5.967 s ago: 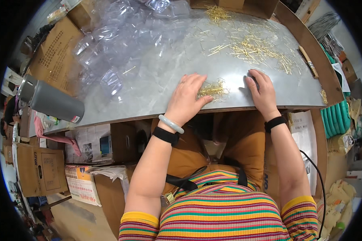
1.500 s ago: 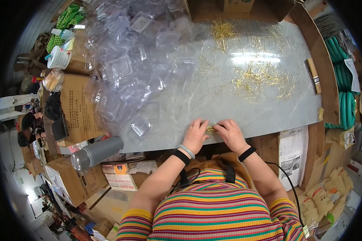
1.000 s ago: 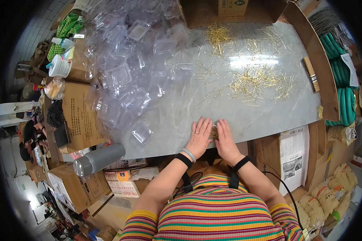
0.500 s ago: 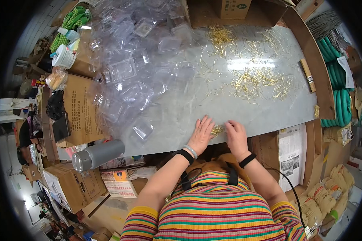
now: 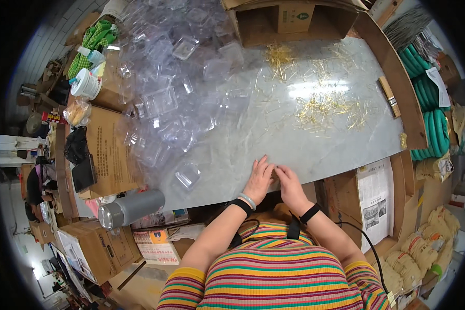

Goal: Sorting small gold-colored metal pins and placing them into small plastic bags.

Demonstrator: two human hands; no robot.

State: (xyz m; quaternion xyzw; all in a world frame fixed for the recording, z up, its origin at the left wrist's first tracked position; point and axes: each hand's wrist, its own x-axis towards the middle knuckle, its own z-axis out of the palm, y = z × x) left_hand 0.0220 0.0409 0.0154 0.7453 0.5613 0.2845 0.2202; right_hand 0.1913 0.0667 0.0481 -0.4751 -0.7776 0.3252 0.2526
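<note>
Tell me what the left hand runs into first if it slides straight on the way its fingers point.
Probably nothing close: the left hand points up the bare grey tabletop; farther on, likely the loose gold pins or clear plastic boxes.

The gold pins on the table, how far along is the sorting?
Done: nothing packed shows. In hand: left hand and right hand press together at the table edge over a few gold pins. Left: loose pin piles across the table and a heap of empty clear plastic boxes.

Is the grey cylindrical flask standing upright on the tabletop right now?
No. The grey flask lies on its side at the table's left front corner, its round end toward the camera.
</note>
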